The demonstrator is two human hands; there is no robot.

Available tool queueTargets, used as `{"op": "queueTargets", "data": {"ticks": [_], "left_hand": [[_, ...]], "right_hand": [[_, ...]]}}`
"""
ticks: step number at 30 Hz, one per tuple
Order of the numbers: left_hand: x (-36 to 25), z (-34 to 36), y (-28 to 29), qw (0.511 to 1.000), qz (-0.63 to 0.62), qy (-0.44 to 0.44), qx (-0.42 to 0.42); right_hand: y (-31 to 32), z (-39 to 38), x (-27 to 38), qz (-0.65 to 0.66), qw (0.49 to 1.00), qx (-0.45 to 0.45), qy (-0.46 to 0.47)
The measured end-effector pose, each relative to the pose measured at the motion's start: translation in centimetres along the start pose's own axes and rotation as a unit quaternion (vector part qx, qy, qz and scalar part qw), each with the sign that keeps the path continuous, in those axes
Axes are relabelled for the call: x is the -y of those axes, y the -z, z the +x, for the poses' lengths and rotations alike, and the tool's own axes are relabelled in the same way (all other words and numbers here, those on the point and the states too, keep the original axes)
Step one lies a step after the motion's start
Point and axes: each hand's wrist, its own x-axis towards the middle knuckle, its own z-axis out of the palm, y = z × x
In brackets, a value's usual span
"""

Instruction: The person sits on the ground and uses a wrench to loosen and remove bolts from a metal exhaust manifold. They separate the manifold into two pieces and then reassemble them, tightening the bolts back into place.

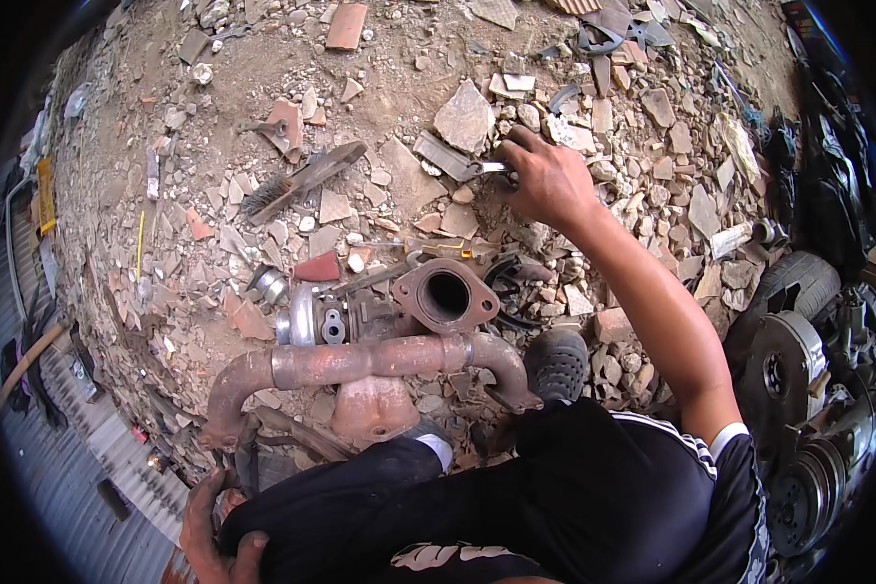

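My right hand (545,175) reaches far out over the rubble, its fingers closed on a small silver wrench (489,167). The wrench's end points left, over a flat grey piece (443,156) on the ground. Down at the lower left, my left hand (209,535) is beside my bent knee, fingers and thumb apart, partly cut off by the lower edge. Between my legs and the rubble lies a rusty exhaust manifold (370,362) with curved ends. A turbocharger (326,316) sits against its far side, with an open round flange (446,295) facing up.
Left of the wrench lie a wire brush (307,180) and a rusty metal bracket (263,127). A yellow-handled tool (457,251) is beyond the flange. Engine parts (798,467) and a tyre (798,282) crowd the right. Corrugated sheet metal (58,457) borders the left.
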Motion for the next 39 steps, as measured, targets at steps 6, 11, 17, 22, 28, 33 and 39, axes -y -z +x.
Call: {"op": "queueTargets", "data": {"ticks": [6,11,17,22,28,33,39], "left_hand": [[1.6,-1.6,-0.2,0.997,-0.045,-0.05,-0.032],[9.1,-3.6,0.0,0.936,-0.242,-0.116,-0.227],[10.0,-3.6,1.1,0.988,-0.001,-0.083,-0.131],[3.7,-0.5,-1.4,0.95,0.092,-0.255,0.156],[1.1,4.7,-5.5,0.9,0.191,-0.346,0.186],[4.9,9.6,-11.9,0.738,0.368,-0.565,0.027],[7.3,12.9,-16.4,0.717,0.268,-0.63,-0.127]], "right_hand": [[2.8,-1.8,0.6,0.31,0.935,-0.014,-0.174],[1.7,-5.4,-0.1,0.575,0.787,-0.101,-0.2],[2.5,-8.4,1.6,0.695,0.66,-0.125,-0.255],[2.0,-9.7,2.0,0.68,0.669,-0.095,-0.285],[1.4,-11.8,2.1,0.665,0.675,-0.086,-0.308],[0.4,-13.6,2.0,0.654,0.693,-0.083,-0.292],[-0.5,-16.3,0.7,0.612,0.712,-0.093,-0.332]]}}
